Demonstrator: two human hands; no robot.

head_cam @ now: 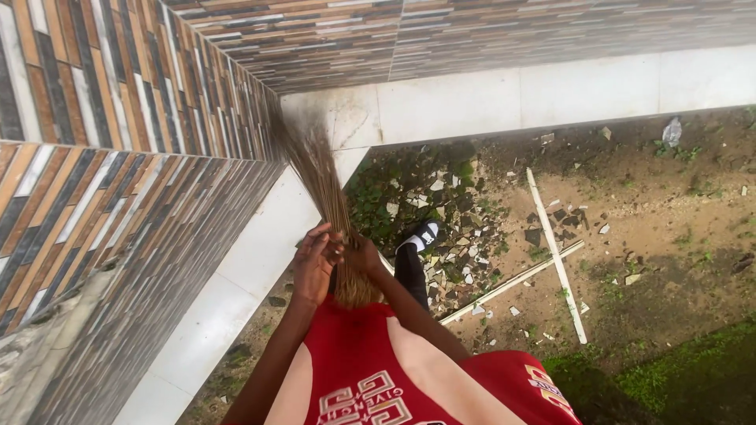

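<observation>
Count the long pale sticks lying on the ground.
2: one stick runs up and down on the bare dirt; the other stick lies slanted beneath it, crossing it. Rubble may hide more.

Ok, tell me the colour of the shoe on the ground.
Black shoe with white markings, in the head view.

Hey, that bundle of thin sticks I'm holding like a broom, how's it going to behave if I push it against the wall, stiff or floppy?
The broom is probably springy rather than stiff: its thin strands fan out loosely toward the tiled wall. It likely feels light, since the left hand and right hand hold it up by the bunched end. Single strands may snap if pressed hard.
</observation>
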